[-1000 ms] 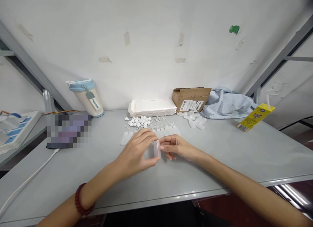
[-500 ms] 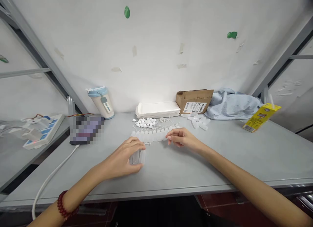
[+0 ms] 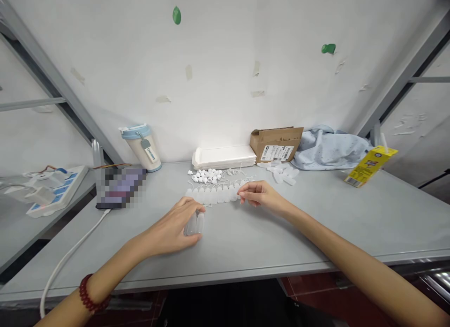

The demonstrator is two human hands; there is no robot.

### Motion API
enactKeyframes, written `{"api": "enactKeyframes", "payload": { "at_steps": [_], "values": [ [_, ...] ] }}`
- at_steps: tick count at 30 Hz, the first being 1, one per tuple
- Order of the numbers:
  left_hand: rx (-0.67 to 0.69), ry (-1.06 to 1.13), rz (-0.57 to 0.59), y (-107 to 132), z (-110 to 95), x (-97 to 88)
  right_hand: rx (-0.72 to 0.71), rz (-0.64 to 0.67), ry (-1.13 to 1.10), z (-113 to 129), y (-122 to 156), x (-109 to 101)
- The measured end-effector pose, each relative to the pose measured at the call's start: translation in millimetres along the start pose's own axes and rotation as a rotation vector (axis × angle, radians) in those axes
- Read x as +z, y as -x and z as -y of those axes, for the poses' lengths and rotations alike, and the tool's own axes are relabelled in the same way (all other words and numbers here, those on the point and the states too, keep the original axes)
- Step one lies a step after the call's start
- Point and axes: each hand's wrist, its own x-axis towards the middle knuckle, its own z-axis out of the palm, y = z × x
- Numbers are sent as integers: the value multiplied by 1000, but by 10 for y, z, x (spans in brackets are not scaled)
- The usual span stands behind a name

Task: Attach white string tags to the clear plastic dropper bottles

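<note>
My left hand point(image 3: 176, 228) curves around a few small translucent plastic bottles point(image 3: 195, 224) on the grey table, thumb in front and fingers behind. Side by side behind it runs a row of similar translucent bottles point(image 3: 214, 195), with thin white strings at their far ends. At the row's right end is my right hand point(image 3: 258, 194), its thumb and forefinger pinched together. Whatever lies between those fingertips is too small and hidden to make out. Just beyond the row sits a pile of small white caps point(image 3: 207, 176).
Along the wall stand a blue-and-cream tumbler point(image 3: 143, 148), stacked white trays point(image 3: 225, 157), a cardboard box point(image 3: 276, 144) and light blue cloth point(image 3: 326, 148). More loose bottles point(image 3: 284, 174) lie before the box. At right is a yellow carton point(image 3: 371, 166); at left, a phone point(image 3: 121, 188) with a cable.
The whole view has shifted slightly. My left hand keeps its hold on the bottles, and my right hand stays at the row's right end.
</note>
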Motion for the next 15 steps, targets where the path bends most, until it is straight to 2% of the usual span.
{"api": "enactKeyframes", "payload": {
  "at_steps": [15],
  "values": [
    [62, 24, -32, 33, 104, 6, 8, -23, 14, -28, -28, -48]
  ]
}}
